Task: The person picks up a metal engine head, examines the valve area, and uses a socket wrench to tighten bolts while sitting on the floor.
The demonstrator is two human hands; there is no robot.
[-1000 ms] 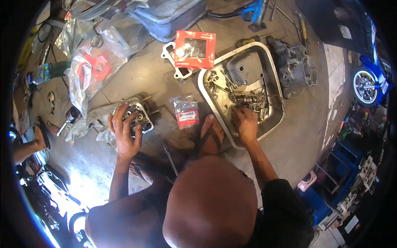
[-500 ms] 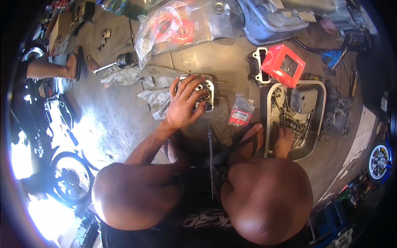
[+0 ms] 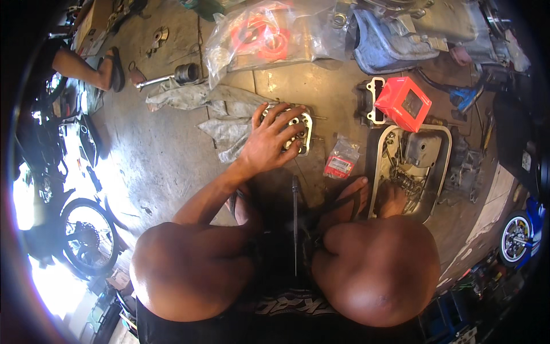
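Steadiness looks to me like the key to doing this well: the left hand (image 3: pixel 269 142) ought to bear lightly on the metal engine part (image 3: pixel 307 131), keeping it level, while the right hand (image 3: pixel 392 200) feels gently among the small parts (image 3: pixel 405 183) in the metal tray (image 3: pixel 440 170), so nothing loose gets knocked about. From where I stand, the engine part lies on the ground ahead of the person, beside the grey cloth (image 3: pixel 189 96) and left of the plastic packet (image 3: pixel 342 157). The left forearm (image 3: pixel 209 196) slants inward, palm down, fingers spread over the part, the grip loose rather than closed around it. The right hand dips into the tray's near side beyond the knee (image 3: pixel 378 269); I cannot tell whether its grip holds anything.
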